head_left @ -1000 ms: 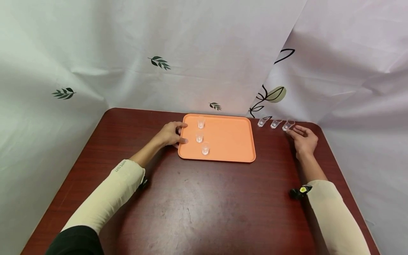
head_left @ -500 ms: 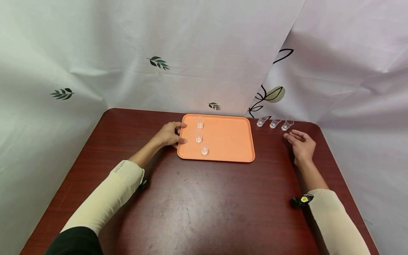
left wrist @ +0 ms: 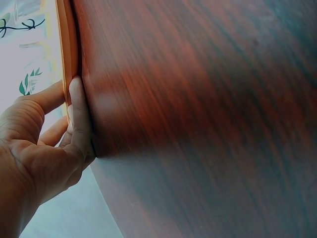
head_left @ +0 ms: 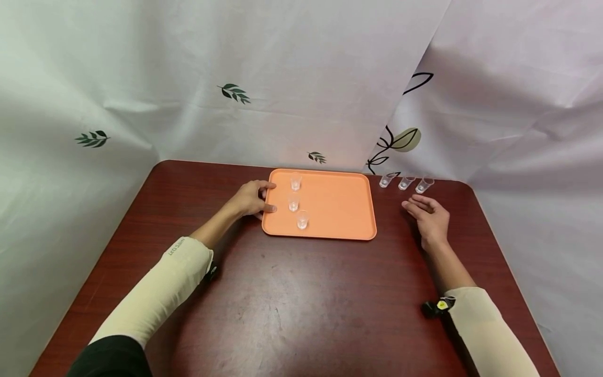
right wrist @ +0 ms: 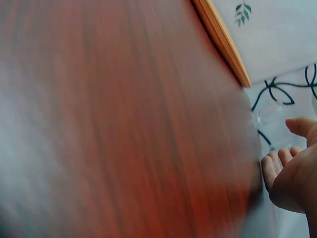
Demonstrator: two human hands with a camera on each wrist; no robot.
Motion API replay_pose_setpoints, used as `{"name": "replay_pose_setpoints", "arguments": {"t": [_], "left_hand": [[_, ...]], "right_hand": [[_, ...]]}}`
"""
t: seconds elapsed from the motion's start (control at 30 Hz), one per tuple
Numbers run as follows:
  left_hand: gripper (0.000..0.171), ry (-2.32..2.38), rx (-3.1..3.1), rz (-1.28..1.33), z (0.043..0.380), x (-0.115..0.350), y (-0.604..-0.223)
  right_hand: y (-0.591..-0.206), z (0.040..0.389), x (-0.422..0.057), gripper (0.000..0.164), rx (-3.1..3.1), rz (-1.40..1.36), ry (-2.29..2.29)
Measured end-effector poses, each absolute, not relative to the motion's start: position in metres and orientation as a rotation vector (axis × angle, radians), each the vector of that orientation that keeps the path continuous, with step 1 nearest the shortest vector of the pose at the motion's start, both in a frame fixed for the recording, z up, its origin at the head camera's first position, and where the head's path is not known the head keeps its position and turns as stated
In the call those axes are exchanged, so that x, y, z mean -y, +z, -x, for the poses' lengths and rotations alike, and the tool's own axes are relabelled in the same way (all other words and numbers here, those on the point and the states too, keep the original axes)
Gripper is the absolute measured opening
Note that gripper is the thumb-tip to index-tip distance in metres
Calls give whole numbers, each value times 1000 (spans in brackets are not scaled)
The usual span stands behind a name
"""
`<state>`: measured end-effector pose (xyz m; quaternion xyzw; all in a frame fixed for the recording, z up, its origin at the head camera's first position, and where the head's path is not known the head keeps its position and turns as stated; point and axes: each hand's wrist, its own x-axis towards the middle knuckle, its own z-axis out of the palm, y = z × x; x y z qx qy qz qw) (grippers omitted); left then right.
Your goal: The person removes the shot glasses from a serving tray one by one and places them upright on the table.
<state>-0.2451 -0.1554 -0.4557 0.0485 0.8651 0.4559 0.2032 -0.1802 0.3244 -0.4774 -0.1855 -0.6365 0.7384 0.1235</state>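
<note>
An orange tray point(head_left: 336, 207) lies on the table, and my left hand point(head_left: 247, 200) grips its left rim. In the left wrist view that hand point(left wrist: 52, 139) pinches the tray's edge point(left wrist: 68, 39) between thumb and fingers. Three small clear plastic cups stand upright in a column on the tray's left part: a back cup point(head_left: 296, 183), a middle cup point(head_left: 293, 203) and a front cup point(head_left: 302, 220). My right hand point(head_left: 431, 220) holds nothing, its fingers loosely bent, just in front of three more clear cups: left point(head_left: 386, 180), middle point(head_left: 405, 183) and right point(head_left: 424, 184).
The dark red-brown wooden table point(head_left: 301, 303) stretches toward me. A pale cloth backdrop point(head_left: 282, 68) with leaf prints hangs behind the table's back edge, close to the tray and the right-hand cups.
My right hand has let go of the rightmost cup, drawn back slightly toward me and then shifted left. The left hand, the tray and its cups have stayed in place.
</note>
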Motion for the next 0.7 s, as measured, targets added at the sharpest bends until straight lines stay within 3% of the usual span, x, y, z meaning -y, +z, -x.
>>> {"name": "replay_pose_setpoints", "arguments": {"t": [0.33, 0.6, 0.7], "left_hand": [[81, 1265, -2414, -129, 244, 155, -455], [80, 1243, -2418, -126, 244, 155, -454], [80, 1241, -2419, -124, 244, 155, -453]], "right_hand": [[-468, 174, -298, 24, 2024, 403, 2107], [-464, 172, -271, 45, 2124, 323, 2089], [-463, 172, -262, 40, 2132, 286, 2097]]}}
